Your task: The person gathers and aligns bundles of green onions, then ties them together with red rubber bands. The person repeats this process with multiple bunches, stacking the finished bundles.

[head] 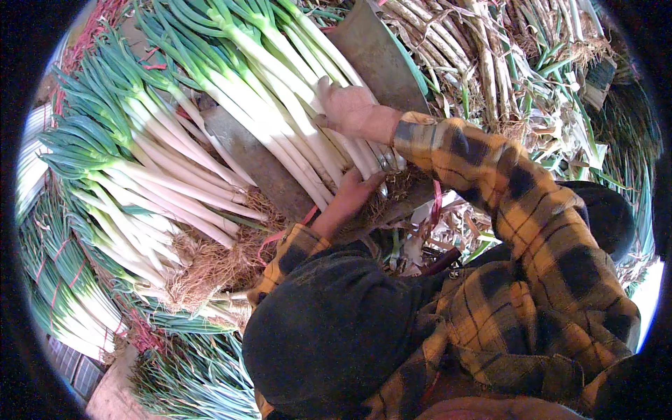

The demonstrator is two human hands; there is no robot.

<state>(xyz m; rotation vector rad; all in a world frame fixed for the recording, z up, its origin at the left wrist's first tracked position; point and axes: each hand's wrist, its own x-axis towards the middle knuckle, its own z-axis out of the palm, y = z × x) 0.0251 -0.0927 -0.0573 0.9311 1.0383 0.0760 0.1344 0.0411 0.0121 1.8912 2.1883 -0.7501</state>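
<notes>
Long green onions (283, 126) with white stalks lie in a bundle across a curved, dirt-stained sheet (378, 58). My right hand (350, 109) reaches over the bundle and grips the upper stalks, its fingers partly hidden. Lower down, my left hand (349, 198) cups the stalk bases near the roots, with thumb and a finger on either side of them. Dark soil and roots (396, 184) show beside that hand. To the left rests another pile of green onions (173, 178), whose brown roots (215, 262) point towards me.
Dry stalks (441, 37) and stripped leaves (556, 136) lie at the right. Tied onion bundles (73, 283) stand at the far left. Red ties (142, 331) hang in a heap near them. My dark-clad knee (336, 325) is close below my left hand.
</notes>
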